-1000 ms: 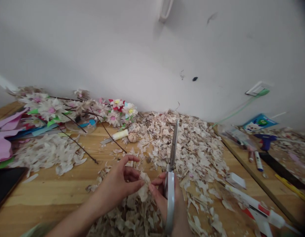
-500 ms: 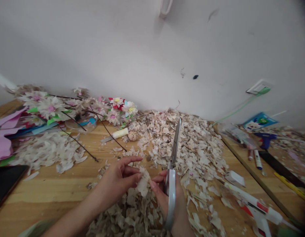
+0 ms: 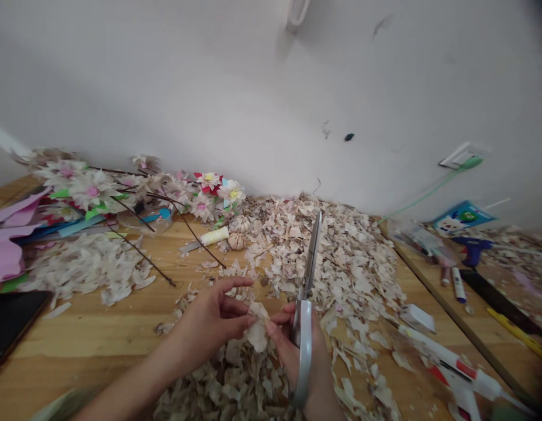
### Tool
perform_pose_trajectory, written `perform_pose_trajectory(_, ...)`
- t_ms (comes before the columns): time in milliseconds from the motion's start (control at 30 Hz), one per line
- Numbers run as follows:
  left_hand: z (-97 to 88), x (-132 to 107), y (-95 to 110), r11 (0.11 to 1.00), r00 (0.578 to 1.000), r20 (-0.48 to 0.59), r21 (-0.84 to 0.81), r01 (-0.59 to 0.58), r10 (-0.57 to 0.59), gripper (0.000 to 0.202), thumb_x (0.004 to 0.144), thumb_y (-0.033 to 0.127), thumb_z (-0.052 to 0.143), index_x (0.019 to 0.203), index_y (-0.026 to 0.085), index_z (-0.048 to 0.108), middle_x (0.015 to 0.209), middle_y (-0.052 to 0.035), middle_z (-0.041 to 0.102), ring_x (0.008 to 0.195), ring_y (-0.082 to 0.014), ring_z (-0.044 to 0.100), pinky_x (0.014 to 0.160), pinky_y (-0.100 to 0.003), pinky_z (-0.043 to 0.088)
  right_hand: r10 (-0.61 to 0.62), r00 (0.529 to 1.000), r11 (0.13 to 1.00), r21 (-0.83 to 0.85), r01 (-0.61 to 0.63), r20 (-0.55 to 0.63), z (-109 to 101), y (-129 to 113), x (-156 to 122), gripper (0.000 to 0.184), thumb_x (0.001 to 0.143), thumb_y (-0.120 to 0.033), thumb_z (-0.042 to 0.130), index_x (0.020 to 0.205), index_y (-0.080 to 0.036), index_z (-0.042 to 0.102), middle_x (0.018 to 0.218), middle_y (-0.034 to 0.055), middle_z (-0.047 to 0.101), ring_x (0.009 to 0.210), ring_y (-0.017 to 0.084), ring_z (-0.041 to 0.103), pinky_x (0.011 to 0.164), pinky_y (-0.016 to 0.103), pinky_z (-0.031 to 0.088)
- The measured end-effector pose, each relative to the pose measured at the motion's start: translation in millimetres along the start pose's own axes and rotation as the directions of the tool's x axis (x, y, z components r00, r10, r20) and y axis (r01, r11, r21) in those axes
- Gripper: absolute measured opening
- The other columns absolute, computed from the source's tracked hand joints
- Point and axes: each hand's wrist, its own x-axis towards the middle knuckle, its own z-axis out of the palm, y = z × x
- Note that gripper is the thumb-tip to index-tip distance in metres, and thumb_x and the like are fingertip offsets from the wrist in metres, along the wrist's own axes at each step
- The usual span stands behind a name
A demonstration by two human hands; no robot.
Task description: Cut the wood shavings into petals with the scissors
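Spread wider than a second ago, our papery flake (image 3: 258,338) sits lower center of frame, pinched by left hand (image 3: 209,314) and right hand (image 3: 318,351) — which also grips scissors (image 3: 306,292). We're probably smoothing it; next move wants a light touch.

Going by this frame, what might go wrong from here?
The thin papery piece might tear, as the left hand and right hand both have fingers on it. The scissors, also in the right hand, could snag or nick something if that hand turns. If dropped, the piece could get lost among the similar flakes below.
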Motion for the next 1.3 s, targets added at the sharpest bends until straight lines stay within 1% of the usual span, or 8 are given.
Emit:
perform_pose_trajectory(133,0.4,0.9,-0.9,1.000,1.000,-0.014,-0.005,0.028,-0.028,0.059,0.058,0.023,0.072,0.112,0.013,0.050,0.055,0.0053,0.062,0.049,-0.0094,0.050,0.050,-0.022,0.040,0.036,0.999,0.998,-0.045,-0.035,0.006,-1.2,-3.7,-1.2,0.035,0.065,-0.036,0.072,0.086,-0.026,0.046,0.064,-0.0058,0.063,0.057,0.016,0.061,0.058,0.030,0.051)
perform_pose_trajectory(300,0.4,0.4,0.5,0.999,0.998,-0.027,-0.003,0.053,-0.053,0.059,0.058,0.023,0.071,0.112,0.013,0.050,0.056,0.0049,0.063,0.049,-0.0103,0.052,0.052,-0.024,0.042,0.023,0.999,0.996,-0.084,-0.021,0.025,-0.3,-8.1,-2.6,0.034,0.067,-0.035,0.070,0.087,-0.027,0.044,0.065,-0.0064,0.064,0.059,0.016,0.061,0.060,0.030,0.050)
perform_pose_trajectory(533,0.4,-0.2,2.4,0.999,0.997,-0.062,0.020,-0.042,0.043,0.052,0.059,0.019,0.071,0.107,0.014,0.051,0.060,0.0045,0.065,0.054,-0.0099,0.056,0.052,-0.020,0.037,0.010,0.999,0.996,-0.092,-0.006,0.041,-1.4,-5.7,-2.4,0.034,0.066,-0.034,0.070,0.087,-0.025,0.045,0.065,-0.0057,0.064,0.057,0.016,0.061,0.058,0.029,0.050)
perform_pose_trajectory(700,0.2,0.7,-0.1,0.998,0.998,-0.063,-0.064,-0.024,0.020,0.048,0.060,0.020,0.071,0.104,0.012,0.054,0.059,0.0020,0.068,0.053,-0.0105,0.058,0.053,-0.021,0.039,0.012,1.000,0.992,-0.122,-0.010,0.020,-1.5,-6.0,-1.4,0.033,0.065,-0.033,0.069,0.086,-0.024,0.045,0.064,-0.0046,0.064,0.056,0.016,0.062,0.058,0.030,0.051)
perform_pose_trajectory(933,-2.2,-1.0,0.2,0.999,0.999,-0.041,-0.034,-0.036,0.035,0.052,0.059,0.016,0.071,0.109,0.016,0.053,0.068,0.0017,0.067,0.063,-0.0130,0.062,0.060,-0.024,0.044,-0.011,1.000,0.999,-0.032,0.010,-0.016,0.3,-1.1,1.7,0.034,0.063,-0.034,0.070,0.085,-0.024,0.046,0.063,-0.0043,0.064,0.056,0.017,0.063,0.056,0.030,0.053)
perform_pose_trajectory(1033,-4.2,-0.7,-0.5,0.999,0.999,-0.002,-0.002,-0.042,0.042,0.054,0.059,0.015,0.072,0.109,0.018,0.050,0.069,0.0034,0.064,0.061,-0.0113,0.059,0.059,-0.023,0.044,0.018,1.000,1.000,0.009,-0.018,0.026,0.4,-1.4,1.8,0.032,0.063,-0.033,0.070,0.083,-0.024,0.047,0.063,-0.0047,0.063,0.056,0.016,0.062,0.053,0.028,0.052)
perform_pose_trajectory(1133,-4.1,1.1,-2.8,0.997,0.996,0.025,0.007,-0.082,0.082,0.047,0.061,0.015,0.071,0.103,0.017,0.049,0.070,0.0031,0.063,0.059,-0.0090,0.057,0.056,-0.021,0.043,0.025,0.998,1.000,0.017,-0.026,0.055,0.4,-4.0,0.7,0.031,0.065,-0.032,0.071,0.083,-0.024,0.047,0.066,-0.0042,0.064,0.061,0.016,0.062,0.057,0.028,0.052)
perform_pose_trajectory(1300,0.3,2.1,-4.2,0.992,0.993,-0.034,-0.052,-0.117,0.115,0.039,0.064,0.019,0.070,0.095,0.019,0.046,0.069,0.0055,0.059,0.055,-0.0082,0.058,0.054,-0.021,0.043,-0.013,0.998,1.000,0.014,0.013,0.056,-0.5,-2.9,0.2,0.037,0.062,-0.031,0.074,0.087,-0.023,0.048,0.076,-0.0015,0.066,0.065,0.016,0.063,0.061,0.029,0.052)
